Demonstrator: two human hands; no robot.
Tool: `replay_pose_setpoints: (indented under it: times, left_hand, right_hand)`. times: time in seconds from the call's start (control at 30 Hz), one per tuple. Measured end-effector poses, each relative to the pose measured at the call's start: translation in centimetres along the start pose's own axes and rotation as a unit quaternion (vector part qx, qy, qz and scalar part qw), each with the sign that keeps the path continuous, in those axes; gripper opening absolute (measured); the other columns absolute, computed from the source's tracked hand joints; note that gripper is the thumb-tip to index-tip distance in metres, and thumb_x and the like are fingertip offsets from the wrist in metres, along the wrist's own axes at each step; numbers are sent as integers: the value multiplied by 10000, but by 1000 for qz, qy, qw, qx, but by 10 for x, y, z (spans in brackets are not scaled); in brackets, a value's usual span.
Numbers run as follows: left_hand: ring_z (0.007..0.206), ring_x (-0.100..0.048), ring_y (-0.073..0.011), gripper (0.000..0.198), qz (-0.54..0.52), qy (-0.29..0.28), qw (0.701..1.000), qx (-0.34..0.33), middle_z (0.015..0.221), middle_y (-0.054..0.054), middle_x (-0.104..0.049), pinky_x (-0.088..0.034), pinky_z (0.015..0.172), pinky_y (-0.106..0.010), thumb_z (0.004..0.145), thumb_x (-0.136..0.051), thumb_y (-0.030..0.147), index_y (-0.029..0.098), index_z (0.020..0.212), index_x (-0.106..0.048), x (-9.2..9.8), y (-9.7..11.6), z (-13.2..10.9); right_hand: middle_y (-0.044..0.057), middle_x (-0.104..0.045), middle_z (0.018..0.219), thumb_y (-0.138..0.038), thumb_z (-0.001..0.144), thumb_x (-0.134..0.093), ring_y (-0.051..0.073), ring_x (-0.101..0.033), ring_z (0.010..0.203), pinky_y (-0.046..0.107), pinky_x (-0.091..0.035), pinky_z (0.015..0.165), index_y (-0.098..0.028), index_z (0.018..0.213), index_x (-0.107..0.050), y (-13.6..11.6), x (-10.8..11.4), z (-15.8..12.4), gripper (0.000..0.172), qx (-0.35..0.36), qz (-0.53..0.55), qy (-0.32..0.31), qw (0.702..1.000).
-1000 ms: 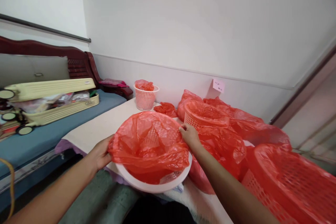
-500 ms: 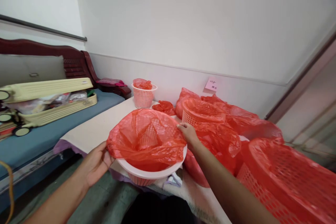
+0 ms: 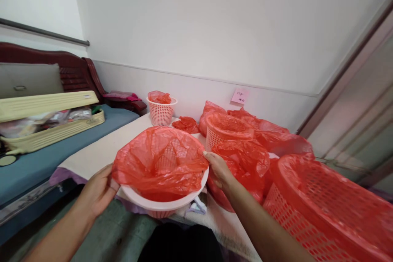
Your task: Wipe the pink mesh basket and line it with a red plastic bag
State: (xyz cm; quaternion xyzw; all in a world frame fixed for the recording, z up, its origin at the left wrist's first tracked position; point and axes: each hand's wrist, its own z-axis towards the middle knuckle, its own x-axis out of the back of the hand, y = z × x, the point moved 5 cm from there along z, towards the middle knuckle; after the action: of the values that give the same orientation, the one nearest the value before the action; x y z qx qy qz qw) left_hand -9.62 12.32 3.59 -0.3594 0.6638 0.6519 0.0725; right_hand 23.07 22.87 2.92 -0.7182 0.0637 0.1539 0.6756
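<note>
Red plastic bag [image 3: 153, 159] lines the white basket [image 3: 164, 204], toward 7 o'clock in view; as a second ago, the left hand [image 3: 98, 190] pinches its edge at 9 o'clock of the opening and the right hand [image 3: 218, 168] grips near 3. Since then the basket's near rim, bare at 6, sits higher in view, its outer wall shows beneath, and more of the cloth [image 3: 197, 206] appears at 5

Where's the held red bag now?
Head view, just left of centre: the bag sits in the pale basket between the left hand and right hand.
</note>
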Motion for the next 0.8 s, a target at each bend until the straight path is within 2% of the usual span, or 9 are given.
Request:
replay_pose_setpoints:
  times: [0.2, 0.43, 0.53, 0.7, 0.8]
  left_hand:
    - [682, -710, -177, 234, 22, -21, 999, 14, 843, -48, -764, -607, 560, -246, 870, -564, 97, 164, 979, -760, 9, -3, -2]
    - [695, -720, -166, 197, 40, -14, 999, -7, 857, -49, -774, -622, 645, -244, 847, -612, 97, 140, 976, -755, 29, -2, 13]
    - [760, -734, -183, 210, 24, -14, 999, -16, 901, -45, -781, -624, 665, -238, 830, -651, 142, 159, 1011, -756, 28, -4, 16]
    - [917, -740, -242, 340, -8, -38, 999, -3, 1031, -62, -781, -635, 772, -285, 704, -768, 129, 177, 1040, -754, 21, -5, 11]
    - [971, -732, -261, 353, -25, -44, 999, 5, 1082, -79, -773, -633, 816, -311, 689, -766, 97, 174, 1034, -756, 19, -2, 10]
  right_hand:
    - [31, -728, 752, -396, 735, -794, 169, -669, 665, 291, -548, 658, -184, 759, -645, 3, 1, -7, 261, -9, 54, -20, 998]
    - [7, -699, 682, -347, 752, -772, 149, -621, 529, 249, -505, 478, -210, 780, -606, 6, -6, -15, 217, -33, 115, -83, 989]
    - [-5, -703, 702, -342, 784, -757, 155, -638, 548, 250, -520, 479, -228, 845, -600, 6, -7, -21, 204, -35, 131, -98, 986]
    - [-13, -681, 679, -334, 820, -729, 160, -639, 544, 256, -525, 476, -230, 907, -596, 4, -8, -29, 190, -34, 152, -127, 980]
    - [-3, -699, 733, -321, 775, -762, 169, -654, 583, 266, -531, 499, -222, 985, -619, 2, -8, -30, 272, -33, 135, -141, 980]
